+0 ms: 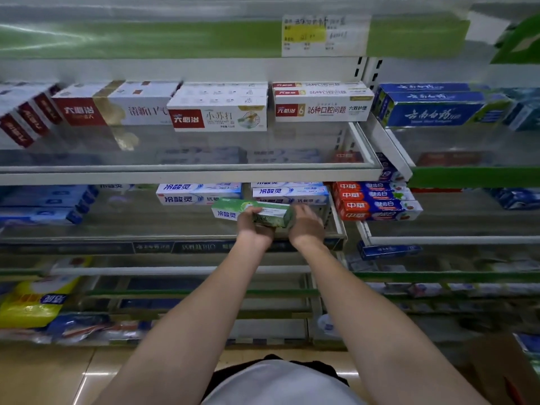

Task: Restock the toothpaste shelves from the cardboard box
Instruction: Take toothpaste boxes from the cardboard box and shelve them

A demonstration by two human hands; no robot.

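Head view is showing the left hand gripping a green box at the middle shelf, right hand loosely spread at its end, so sliding it in squarely beside the white stacks seems best.

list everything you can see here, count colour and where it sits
green toothpaste box: one, green and white, held at the middle shelf front
white and blue boxes: two stacks, middle shelf behind the hands
red and blue boxes: one stack of four, middle shelf, right
white and red boxes: several stacks, upper shelf
blue boxes: one stack, upper shelf, right bay
price tag: one, yellow and white, top rail
yellow bag: one, low left
cardboard box: one, brown, floor right
left hand: grips the green box
right hand: at its right end
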